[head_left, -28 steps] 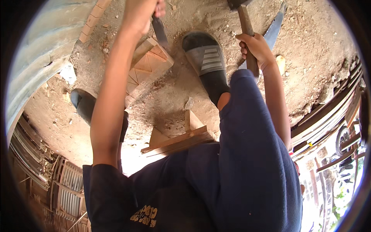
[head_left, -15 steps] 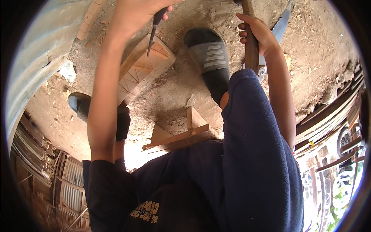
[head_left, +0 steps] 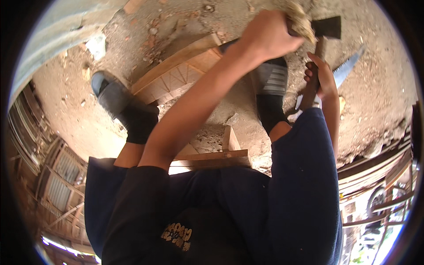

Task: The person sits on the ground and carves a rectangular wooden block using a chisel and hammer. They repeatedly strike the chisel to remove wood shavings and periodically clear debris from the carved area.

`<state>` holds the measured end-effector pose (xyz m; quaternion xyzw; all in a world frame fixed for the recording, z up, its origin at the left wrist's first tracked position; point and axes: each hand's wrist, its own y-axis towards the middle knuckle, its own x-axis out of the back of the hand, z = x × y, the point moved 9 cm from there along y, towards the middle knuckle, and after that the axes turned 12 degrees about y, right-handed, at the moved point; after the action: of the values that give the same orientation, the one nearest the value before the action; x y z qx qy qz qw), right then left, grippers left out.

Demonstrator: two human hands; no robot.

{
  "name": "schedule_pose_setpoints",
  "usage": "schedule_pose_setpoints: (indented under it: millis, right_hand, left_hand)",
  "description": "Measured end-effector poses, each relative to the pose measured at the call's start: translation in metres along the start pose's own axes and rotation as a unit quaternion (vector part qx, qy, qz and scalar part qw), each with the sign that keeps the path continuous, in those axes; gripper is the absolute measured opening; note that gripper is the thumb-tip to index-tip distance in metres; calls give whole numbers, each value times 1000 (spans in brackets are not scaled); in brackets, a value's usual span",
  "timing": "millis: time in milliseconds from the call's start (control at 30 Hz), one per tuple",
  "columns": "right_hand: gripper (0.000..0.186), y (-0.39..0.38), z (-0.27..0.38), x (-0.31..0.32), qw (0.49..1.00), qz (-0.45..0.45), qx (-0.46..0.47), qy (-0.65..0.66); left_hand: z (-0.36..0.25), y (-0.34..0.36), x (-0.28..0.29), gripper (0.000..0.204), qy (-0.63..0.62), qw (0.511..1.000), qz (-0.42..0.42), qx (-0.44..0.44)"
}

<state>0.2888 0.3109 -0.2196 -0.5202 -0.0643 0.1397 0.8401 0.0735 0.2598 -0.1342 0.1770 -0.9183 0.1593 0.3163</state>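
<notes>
My left hand (head_left: 271,37) has its fingers wrapped round a chisel (head_left: 227,45). The chisel's dark blade points left, and its frayed, pale butt end sticks out on the right side of the fist. My right hand (head_left: 326,77) grips the wooden handle of a hatchet (head_left: 329,27), whose dark metal head is just right of the frayed end. Whether the two tools touch, I cannot tell. A wooden block (head_left: 170,81) with angled lines or cuts on its face lies on the ground between my feet, partly behind my left forearm.
A handsaw (head_left: 349,66) lies on the dirt to the right. My slippered feet stand on either side of the block. A low wooden seat (head_left: 212,158) is under me. Corrugated metal sheet (head_left: 53,39) rises at far left; stacked boards (head_left: 375,163) lie at right.
My left hand has swung right with the chisel, toward the hatchet. My right hand has shifted slightly right and nearer, bringing the hatchet head into view. The view has moved too.
</notes>
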Motion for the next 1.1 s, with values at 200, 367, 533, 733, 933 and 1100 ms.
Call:
schedule_pose_setpoints:
  millis: [200,367,533,733,933,1100]
  right_hand:
    - [22,2,-6,13,997,-2,53,-55]
    - [26,-12,7,15,985,-63,101,-122]
    - [28,-41,25,-5,989,-33,72,-122]
    - [31,-136,86,-4,989,-13,74,-125]
    - [33,-201,184,-63,960,88,264,-19]
    - [26,-169,115,-69,965,36,145,-217]
  left_hand:
    - [8,11,-28,36,71,995,53,48]
    - [9,11,-20,37,51,995,61,58]
    - [12,6,-1,35,-17,996,25,81]
    - [5,4,17,34,-63,996,3,61]
    - [10,-6,23,34,-60,995,-16,79]
    - [6,2,24,34,-91,993,-12,71]
